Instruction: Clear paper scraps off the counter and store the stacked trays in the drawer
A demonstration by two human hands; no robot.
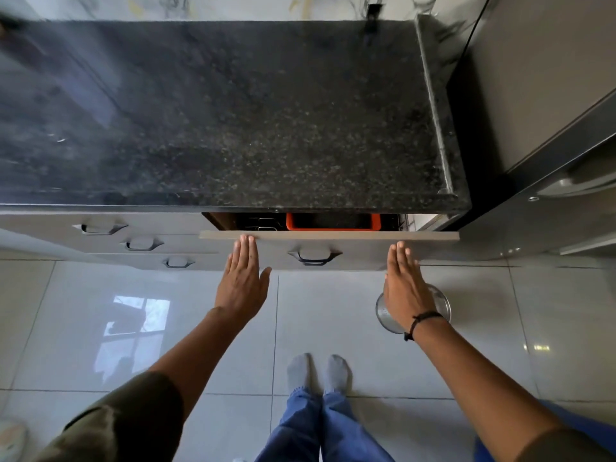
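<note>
Head view: drawer (360, 253) stands only slightly out from under the counter (233, 128), so most of its inside is hidden by the stone edge. Visible in the gap: an orange-rimmed tray (333, 222), only its near rim and part of a dark interior showing; whether it is one tray or a stack cannot be told. Dark wire racking (258, 223) sits left of it, hard to make out. Left hand (242, 278) is flat, fingers extended together, fingertips at the drawer front's top edge, gripping nothing. Right hand (405, 288) is likewise flat and empty, fingers against the drawer front right of the handle (315, 256); it partly covers a metal bowl (440, 305) on the floor (333, 328). Counter is dark speckled granite, its left part blurred by glare. Floor is glossy pale tile reflecting a window. A grey appliance (533, 95) at right is cut off by the frame.
</note>
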